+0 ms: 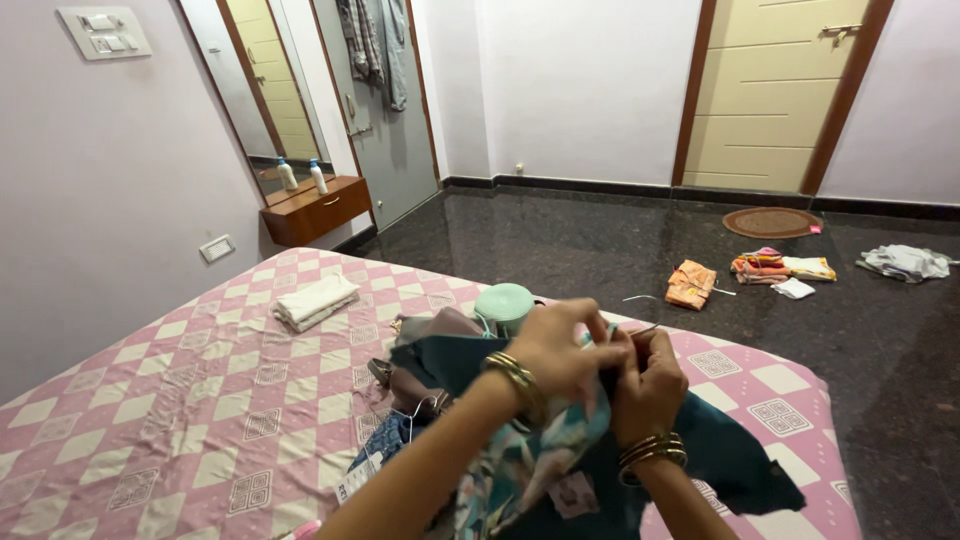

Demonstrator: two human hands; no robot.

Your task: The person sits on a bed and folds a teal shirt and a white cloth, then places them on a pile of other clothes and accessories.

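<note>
head | both hands [610,365] grasping teal cloth [720,450] | pink checked bed [180,400] | dark floor [600,250]

Two hands, the left hand [562,350] and the right hand [648,385], meet on one teal cloth [730,450]. One folded white cloth [316,300] and one round green lid [504,303] lie on one bed [150,420]. Two bottles [318,177] stand on one wooden shelf [315,210] (below a mirror). Four cloth piles lie on the floor [560,240], with one round mat [771,222].

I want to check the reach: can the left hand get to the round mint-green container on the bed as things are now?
Probably yes, once freed. The mint-green container sits just beyond the left hand with nothing between them, but that hand and the right hand both grip the dark teal cloth.
</note>
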